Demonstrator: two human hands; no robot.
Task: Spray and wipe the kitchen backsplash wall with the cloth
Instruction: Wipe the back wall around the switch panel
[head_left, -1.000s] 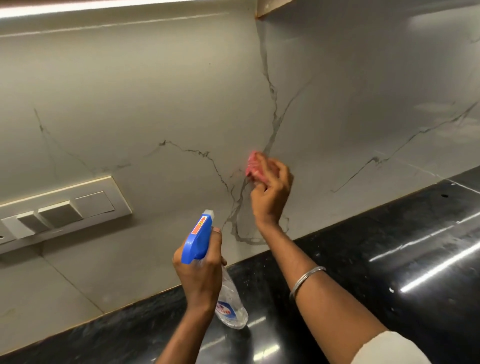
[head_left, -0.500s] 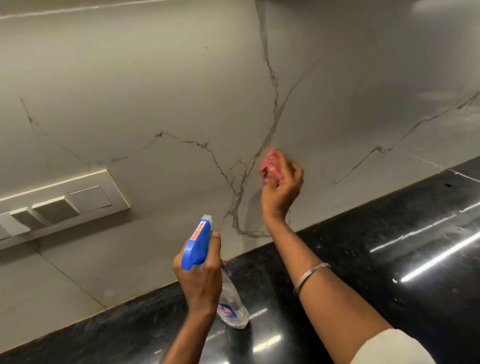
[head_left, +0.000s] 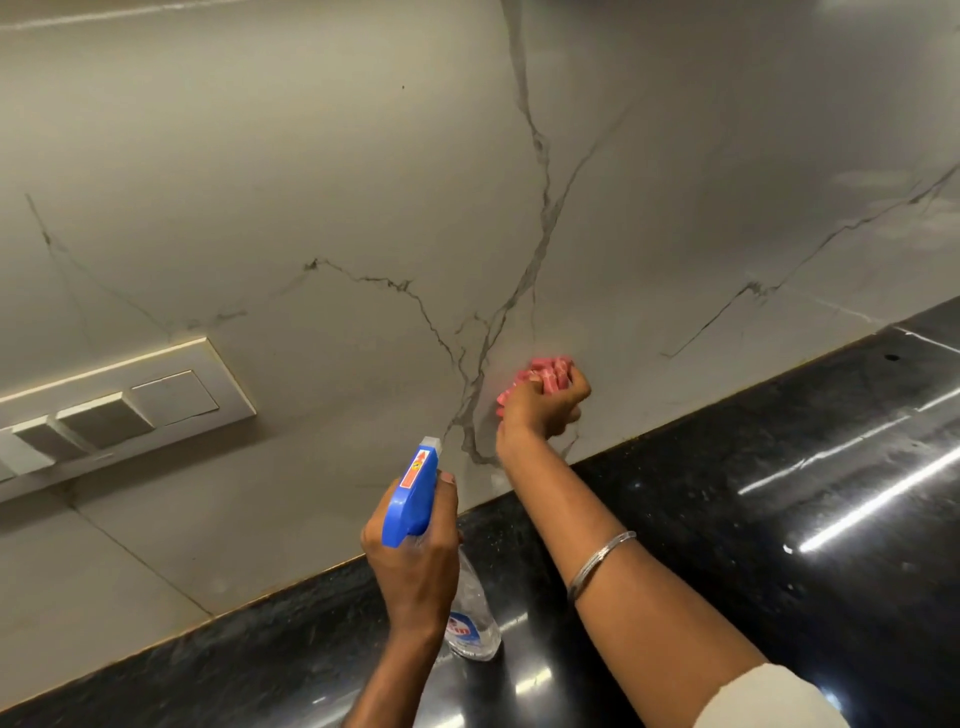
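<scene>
Right hand (head_left: 545, 408) presses a bunched pink cloth (head_left: 549, 370) low on the backsplash wall (head_left: 363, 156) while the left hand (head_left: 415, 564) grips a spray bottle (head_left: 410, 493).

The right hand's fingers curl round the ribbed, crumpled cloth, which sits against the wall just above the counter edge, beside a knot of dark veins. A thin metal bangle (head_left: 597, 564) rings that forearm, and a pale sleeve (head_left: 769, 696) shows near the elbow. The left hand wraps the neck of the bottle, with its blue trigger head pointing up toward the wall and its clear plastic body hanging over the counter. The wall is smooth grey-white slab with branching marble-like veins and faint joint lines. A glossy, speckled black stone countertop (head_left: 753, 493) meets it below and mirrors strips of light. A cream rectangular switch plate (head_left: 130, 410) with flat rockers is set into the wall at left.
</scene>
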